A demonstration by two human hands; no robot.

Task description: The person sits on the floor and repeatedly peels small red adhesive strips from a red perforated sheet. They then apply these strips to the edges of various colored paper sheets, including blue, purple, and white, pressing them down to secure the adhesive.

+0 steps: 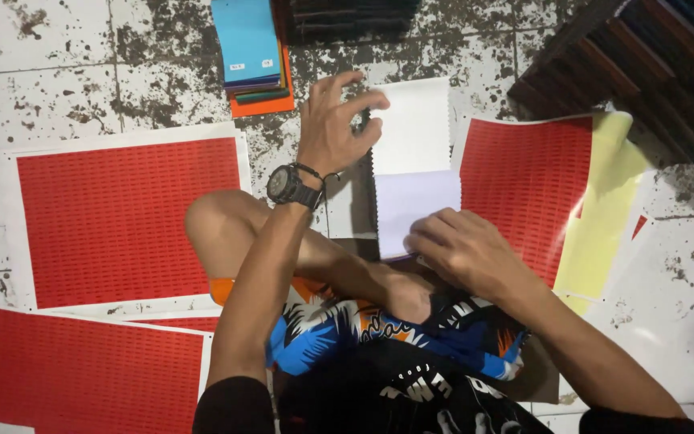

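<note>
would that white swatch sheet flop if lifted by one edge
Probably yes. The white swatch sheet looks thin and lies flat on the floor, so it should droop. It seems light: the right hand bends its near part with fingers alone. The zigzag-cut edge suggests fabric.

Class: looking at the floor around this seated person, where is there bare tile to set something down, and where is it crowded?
Bare speckled tile floor lies far-left, between the top red sheet and the coloured swatch stack, and at the right beyond the yellow backing sheet. It is crowded around the white fabric swatches, where the left hand and right hand work.
</note>
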